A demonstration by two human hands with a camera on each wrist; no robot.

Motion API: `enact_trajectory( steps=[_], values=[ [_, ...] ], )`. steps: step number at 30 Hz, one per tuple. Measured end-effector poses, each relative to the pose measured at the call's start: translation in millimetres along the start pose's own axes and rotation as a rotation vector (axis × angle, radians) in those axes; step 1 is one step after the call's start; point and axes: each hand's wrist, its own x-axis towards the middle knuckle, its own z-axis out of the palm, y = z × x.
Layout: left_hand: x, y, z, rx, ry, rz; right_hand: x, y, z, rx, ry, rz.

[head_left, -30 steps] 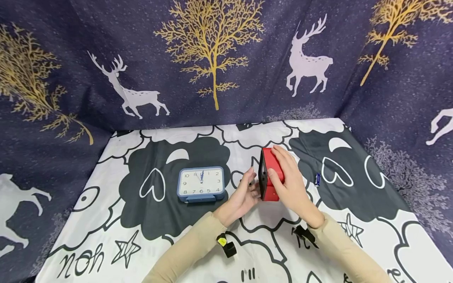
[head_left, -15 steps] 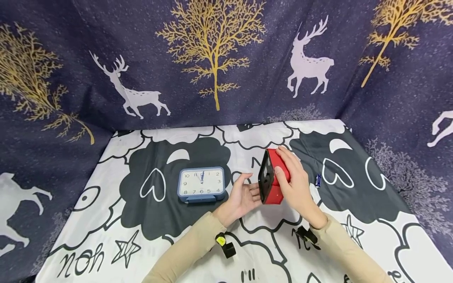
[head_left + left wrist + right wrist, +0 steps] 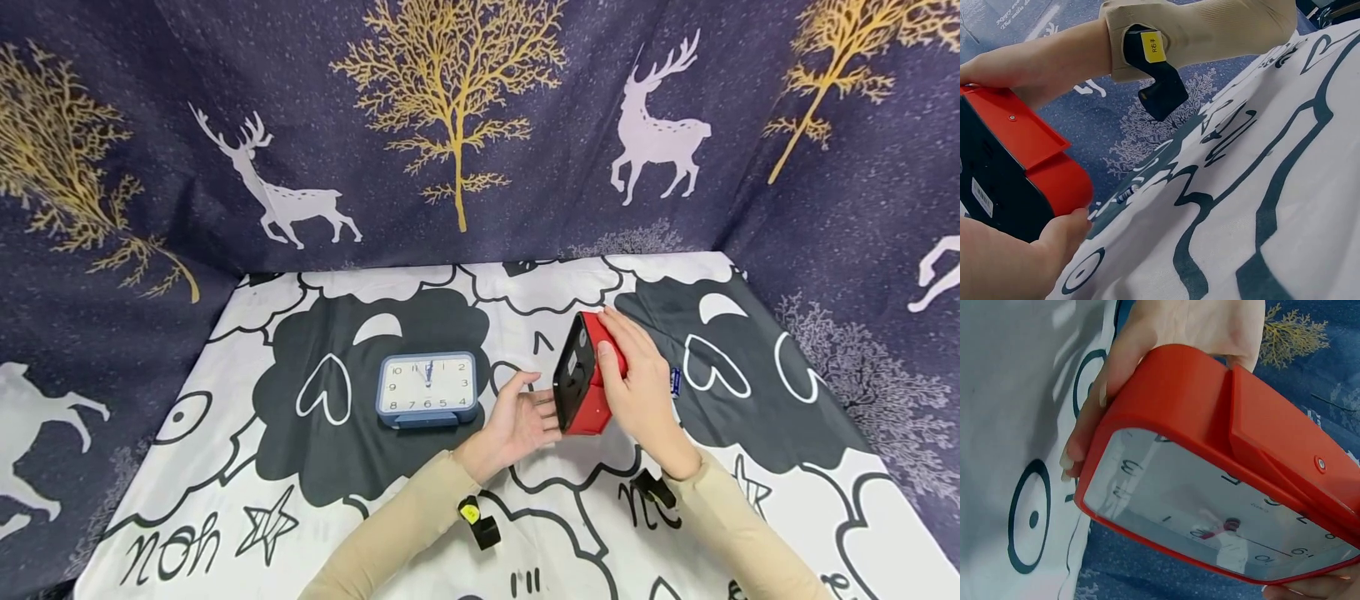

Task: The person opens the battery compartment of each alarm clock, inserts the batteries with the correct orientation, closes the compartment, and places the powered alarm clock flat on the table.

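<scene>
My right hand [image 3: 645,383] grips a red alarm clock [image 3: 596,400] from its right side. The clock is held tilted, its black back turned left toward my left hand [image 3: 517,425]. That hand lies palm up with spread, fairly straight fingers, their tips at the clock's lower edge. In the left wrist view, a white label [image 3: 982,199] shows on the clock's black back. The right wrist view shows the white clock dial [image 3: 1179,494], with the left-hand fingers [image 3: 1082,440] along the lower end and right-hand fingertips [image 3: 1316,587] at the opposite end.
A blue alarm clock [image 3: 427,387] stands left of my hands, dial facing up toward me. A small blue battery [image 3: 676,382] lies right of my right hand. The cloth [image 3: 420,533] has black-and-white cartoon print, and a dark curtain [image 3: 525,217] hangs behind.
My right hand has moved slightly right with the red alarm clock, turning it so more of its black back shows. My left palm has turned further up, its thumb away from the clock.
</scene>
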Motion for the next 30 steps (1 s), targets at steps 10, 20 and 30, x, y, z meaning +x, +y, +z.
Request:
enact_trajectory(
  steps=[10,20,30],
  values=[
    [-1.8,1.3,-1.2,-0.01,0.015,0.001,0,2,-2,-0.066,-0.003,-0.035],
    [-4.9,6.9,0.4,0.011,-0.004,-0.008,-1,9,-2,-0.06,0.01,0.038],
    [-6.2,12.8,3.2,0.062,0.017,0.046,-6,12,4,-0.054,0.065,0.156]
  ],
)
